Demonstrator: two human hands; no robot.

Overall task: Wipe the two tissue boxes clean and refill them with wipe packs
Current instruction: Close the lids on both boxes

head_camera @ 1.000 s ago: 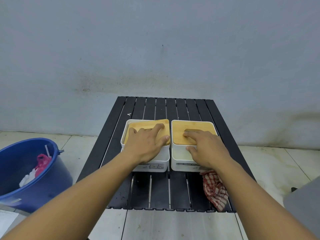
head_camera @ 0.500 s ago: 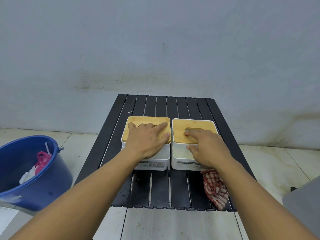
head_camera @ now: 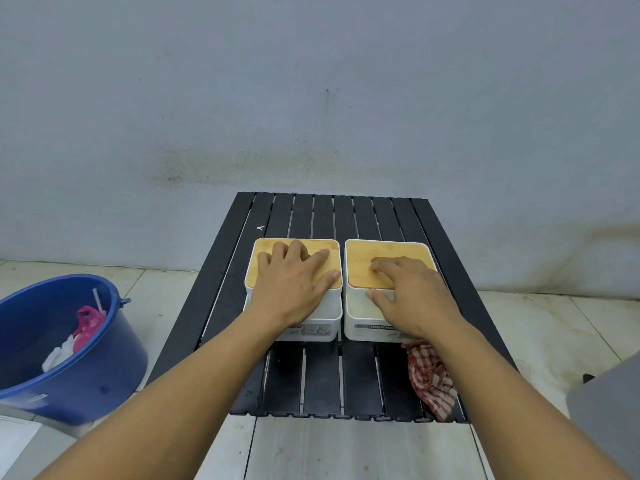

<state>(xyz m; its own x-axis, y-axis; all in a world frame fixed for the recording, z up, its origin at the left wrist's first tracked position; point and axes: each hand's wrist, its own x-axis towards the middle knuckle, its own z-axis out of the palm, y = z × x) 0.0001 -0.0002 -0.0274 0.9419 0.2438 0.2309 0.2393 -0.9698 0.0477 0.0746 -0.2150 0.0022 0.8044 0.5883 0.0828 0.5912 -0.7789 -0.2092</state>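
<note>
Two white tissue boxes with bamboo lids stand side by side on a black slatted table (head_camera: 311, 382). My left hand (head_camera: 294, 278) lies flat on the lid of the left box (head_camera: 325, 323), fingers spread and straight. My right hand (head_camera: 408, 292) rests on the lid of the right box (head_camera: 360, 317), fingers over the lid's slot and thumb down by the lid's front edge. No wipe packs show; the boxes' insides are hidden.
A red-and-white checked cloth (head_camera: 431, 379) lies crumpled at the table's front right, under my right forearm. A blue bucket (head_camera: 83, 382) holding pink and white scraps stands on the tiled floor to the left. A grey wall rises behind the table.
The left lid, tilted a second ago, now sits level on its box. Both hands stay on the lids and have barely moved.
</note>
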